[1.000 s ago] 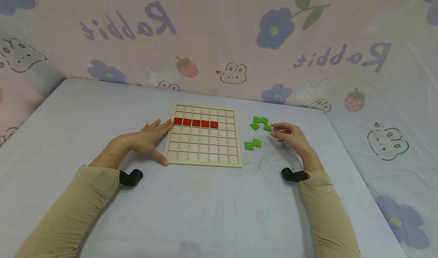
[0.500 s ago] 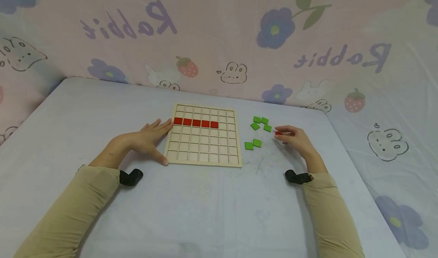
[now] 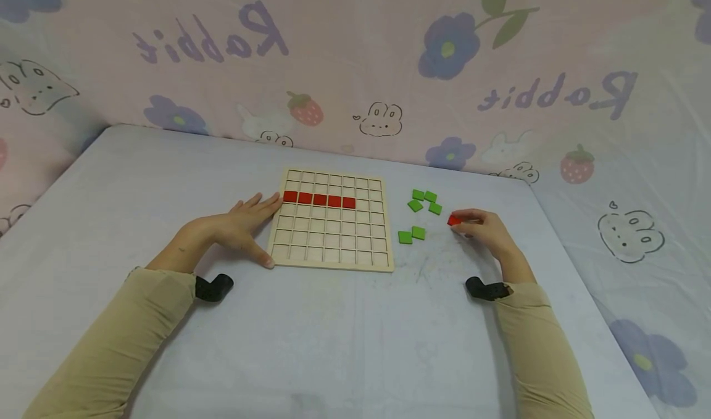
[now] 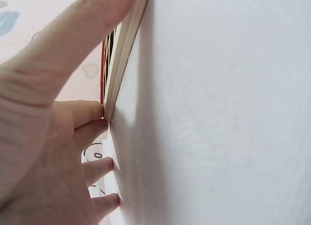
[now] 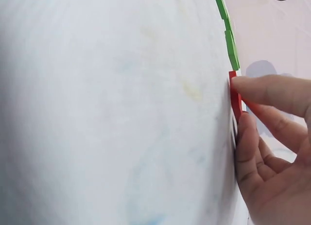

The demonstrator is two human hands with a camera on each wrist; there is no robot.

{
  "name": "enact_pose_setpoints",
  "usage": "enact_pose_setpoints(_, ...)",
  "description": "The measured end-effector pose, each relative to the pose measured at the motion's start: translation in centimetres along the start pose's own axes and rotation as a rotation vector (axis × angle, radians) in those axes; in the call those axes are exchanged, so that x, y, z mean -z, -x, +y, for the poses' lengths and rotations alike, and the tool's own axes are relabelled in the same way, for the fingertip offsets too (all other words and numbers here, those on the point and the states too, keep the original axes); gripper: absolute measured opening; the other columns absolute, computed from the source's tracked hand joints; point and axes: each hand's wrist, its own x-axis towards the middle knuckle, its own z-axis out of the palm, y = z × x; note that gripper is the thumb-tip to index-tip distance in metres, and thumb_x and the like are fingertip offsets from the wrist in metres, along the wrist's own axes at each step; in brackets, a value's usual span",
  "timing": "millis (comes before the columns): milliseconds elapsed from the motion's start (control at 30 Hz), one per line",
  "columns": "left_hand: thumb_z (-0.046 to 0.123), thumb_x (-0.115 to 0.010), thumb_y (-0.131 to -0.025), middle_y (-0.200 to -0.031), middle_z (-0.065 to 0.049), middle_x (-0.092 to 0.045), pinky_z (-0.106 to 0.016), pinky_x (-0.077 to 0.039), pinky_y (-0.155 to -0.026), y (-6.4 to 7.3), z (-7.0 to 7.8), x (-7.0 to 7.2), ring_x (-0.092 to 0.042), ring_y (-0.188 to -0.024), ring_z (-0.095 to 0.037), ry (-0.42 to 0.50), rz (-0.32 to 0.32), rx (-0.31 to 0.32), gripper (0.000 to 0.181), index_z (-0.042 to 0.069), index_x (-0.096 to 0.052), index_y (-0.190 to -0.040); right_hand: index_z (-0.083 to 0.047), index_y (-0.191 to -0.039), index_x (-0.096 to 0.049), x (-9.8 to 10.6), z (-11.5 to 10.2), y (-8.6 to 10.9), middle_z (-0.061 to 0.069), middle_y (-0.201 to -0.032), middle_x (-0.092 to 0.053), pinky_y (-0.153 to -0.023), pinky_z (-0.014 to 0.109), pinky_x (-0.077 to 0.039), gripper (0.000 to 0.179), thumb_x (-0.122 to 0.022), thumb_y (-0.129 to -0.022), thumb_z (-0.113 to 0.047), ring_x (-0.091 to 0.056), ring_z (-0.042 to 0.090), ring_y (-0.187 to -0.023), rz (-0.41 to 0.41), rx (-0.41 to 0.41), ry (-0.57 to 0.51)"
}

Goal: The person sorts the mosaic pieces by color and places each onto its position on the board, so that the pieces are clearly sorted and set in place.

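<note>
A square-celled wooden board (image 3: 333,266) lies on the table, with several red square tiles (image 3: 319,200) in one row of its cells. My left hand (image 3: 236,231) rests against the board's left side, fingers spread; the left wrist view shows the thumb and fingertips along the board's edge (image 4: 116,69). To the right of the board, my right hand (image 3: 489,234) pinches a single red tile (image 3: 453,220) between thumb and fingers. In the right wrist view that red tile (image 5: 235,96) is close over the table, beside a green tile (image 5: 231,50).
Several green square tiles (image 3: 415,205) lie loose between the board and my right hand, two of them (image 3: 405,237) nearer to me. Behind the white table (image 3: 344,332) hangs a patterned cloth (image 3: 344,55). Each wrist wears a black camera (image 3: 486,289).
My right hand has drawn a little right and toward me, away from the green tiles. The red tile, hidden at first, now shows at its fingertips. The left hand has stayed put.
</note>
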Motion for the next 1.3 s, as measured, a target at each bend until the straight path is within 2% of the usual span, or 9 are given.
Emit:
enact_pose_setpoints(267, 0.048, -0.084, -0.065, -0.161, -0.016, 0.003, -0.061, 0.007, -0.115, -0.1, -0.1, -0.1, 0.011, -0.145, -0.043, -0.001, -0.001, 0.000, 0.126, 0.001, -0.007, -0.153, -0.004, -0.132, -0.057, 0.0, 0.0, 0.1, 0.020, -0.131, -0.056, -0.075, 0.016, -0.047, 0.047, -0.067, -0.089, -0.022, -0.051, 0.013, -0.095, -0.008, -0.018, 0.004)
enact_pose_setpoints(567, 0.047, -0.083, -0.067, -0.162, -0.015, 0.003, -0.061, 0.007, -0.115, -0.1, -0.1, 0.0, 0.011, -0.146, -0.042, -0.002, -0.008, -0.002, 0.125, 0.002, -0.007, -0.153, -0.005, -0.131, -0.058, -0.1, -0.2, 0.1, 0.020, -0.130, -0.058, -0.075, 0.016, -0.047, 0.050, -0.069, -0.088, -0.028, -0.052, 0.006, -0.093, -0.012, -0.004, 0.010)
enact_pose_setpoints(833, 0.047, -0.084, -0.066, -0.162, -0.015, 0.004, -0.060, 0.007, -0.116, 0.0, -0.2, 0.0, 0.011, -0.146, -0.042, -0.003, -0.007, 0.001, 0.125, 0.002, -0.006, -0.153, -0.006, -0.133, -0.056, -0.5, -0.6, -0.2, 0.019, -0.132, -0.058, -0.076, 0.017, -0.047, 0.053, -0.069, -0.088, -0.031, -0.053, 0.008, -0.095, -0.016, -0.009, 0.000)
enact_pose_setpoints(1300, 0.048, -0.083, -0.067, -0.162, -0.016, 0.004, -0.061, 0.008, -0.115, 0.0, -0.4, 0.0, 0.012, -0.146, -0.042, -0.004, -0.006, -0.019, 0.125, 0.001, -0.005, -0.153, -0.006, -0.132, -0.057, -1.4, -1.7, -0.7, 0.018, -0.130, -0.059, -0.075, 0.018, -0.050, 0.051, -0.069, -0.089, -0.031, -0.055, 0.005, -0.091, -0.020, 0.042, -0.029)
